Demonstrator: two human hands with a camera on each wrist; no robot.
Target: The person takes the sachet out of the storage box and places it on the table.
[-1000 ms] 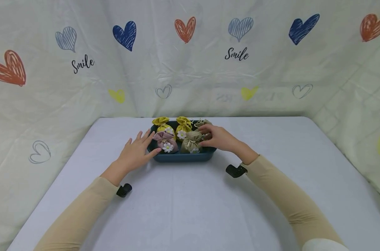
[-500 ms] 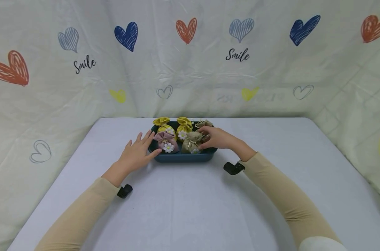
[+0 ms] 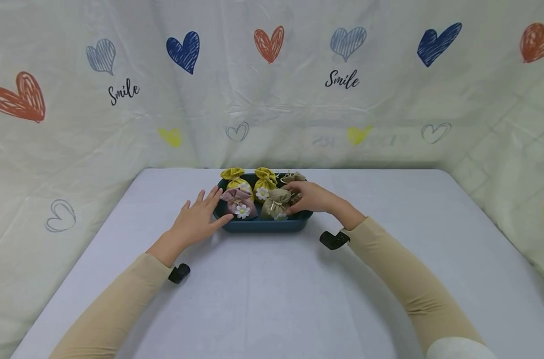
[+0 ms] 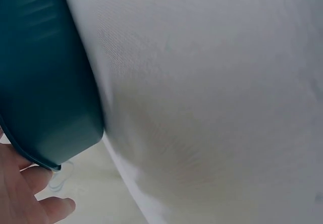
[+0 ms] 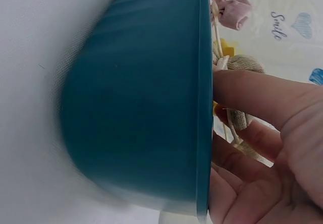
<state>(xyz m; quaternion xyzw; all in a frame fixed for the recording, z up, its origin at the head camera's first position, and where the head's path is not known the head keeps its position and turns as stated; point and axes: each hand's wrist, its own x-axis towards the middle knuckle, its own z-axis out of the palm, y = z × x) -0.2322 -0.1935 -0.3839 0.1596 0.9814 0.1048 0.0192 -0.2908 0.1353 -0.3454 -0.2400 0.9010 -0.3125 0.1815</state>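
Observation:
A dark teal tray [image 3: 264, 226] holds several small drawstring pouches trimmed with white flowers. My left hand [image 3: 194, 222] lies with fingers spread at the tray's left end, beside a pink pouch [image 3: 236, 196]; the left wrist view shows its fingertips by the tray rim [image 4: 25, 156]. At the right end, my right hand [image 3: 315, 197] pinches a khaki pouch [image 3: 275, 202] between thumb and fingers. In the right wrist view, the thumb [image 5: 252, 90] reaches over the rim, and the tray wall [image 5: 141, 98] hides the pouch's lower part.
Two yellow pouches [image 3: 266, 177] and a second khaki pouch [image 3: 293, 177] sit along the tray's back. The tray stands near the far edge of a white-covered table [image 3: 272, 294]. Behind it hangs a white sheet [image 3: 294, 109] printed with hearts.
My right hand has drawn very slightly inward and down at the khaki pouch. The left hand and the tray hold their places; the head view has shifted a little.

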